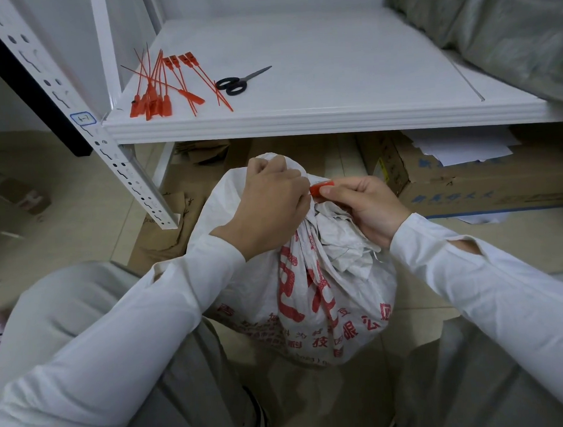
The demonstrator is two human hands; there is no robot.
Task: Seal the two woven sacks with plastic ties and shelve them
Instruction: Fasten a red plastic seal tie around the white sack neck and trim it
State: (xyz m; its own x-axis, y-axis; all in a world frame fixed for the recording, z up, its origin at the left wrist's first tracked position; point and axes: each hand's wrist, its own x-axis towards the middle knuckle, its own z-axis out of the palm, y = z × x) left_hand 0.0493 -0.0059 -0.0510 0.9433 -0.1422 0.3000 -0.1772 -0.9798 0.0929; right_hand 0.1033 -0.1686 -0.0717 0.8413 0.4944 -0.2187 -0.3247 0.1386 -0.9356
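white woven sack [310, 287] with red printed characters standing on the tiled floor [88, 223] between two knees in grey trousers, its mouth gathered into a twisted neck just under the hands. left hand [270, 204] clenched around the bunched top of the sack, knuckles up, a fold of fabric poking out above the fist. right hand [364, 205] just beside it, thumb and fingers pinching the red head of a plastic tie [321, 188] held at the neck, the two hands nearly touching at the tie; strap mostly hidden behind the fingers, so cannot tell whether looped or locked. both arms in white long sleeves, a slit torn in the right sleeve [464, 249]. above and beyond, white metal shelf [317, 120] at about chest level, carrying a loose heap of spare red ties [162, 85] near its front left corner and black-handled scissors [239, 80] lying flat just right of them, blades pointing right. grey-green filled sack [498, 29] lying across the right end of the same shelf, well apart from the ties. under the shelf, flattened cardboard and a brown carton [461, 181] with blue print and white papers on top. perforated shelf upright [82, 116] on the left with a small blue-edged label.
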